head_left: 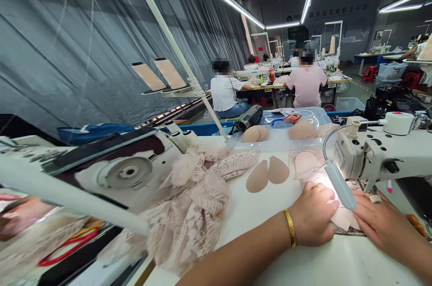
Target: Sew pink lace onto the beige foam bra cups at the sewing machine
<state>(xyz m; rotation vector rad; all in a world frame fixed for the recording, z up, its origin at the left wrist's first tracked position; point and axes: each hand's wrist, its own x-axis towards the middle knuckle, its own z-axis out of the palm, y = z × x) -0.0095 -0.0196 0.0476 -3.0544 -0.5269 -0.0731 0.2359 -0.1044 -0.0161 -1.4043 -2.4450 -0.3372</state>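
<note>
Pale pink fabric [341, 219] lies under the sewing machine [366, 153], brightly lit by a grey lamp [340, 183]. My left hand [315, 214], with a gold bracelet at the wrist, is closed on the left edge of this fabric, fingers curled. On the right side of the needle area my right hand [381, 221] rests flat with fingers stretched out over the fabric. The needle and stitching are hidden behind the lamp and hands. A beige bra cup [305, 163] on lace lies just beyond my left hand. Two teardrop-shaped beige pads [268, 174] sit farther left.
A heap of beige lace [199, 205] covers the table's left part. Behind the machine, a clear plastic tray [275, 144] holds stacked pads [255, 133]. A slanting white thread stand [175, 47] carries cones [170, 73]. Co-workers [306, 83] sit at machines ahead.
</note>
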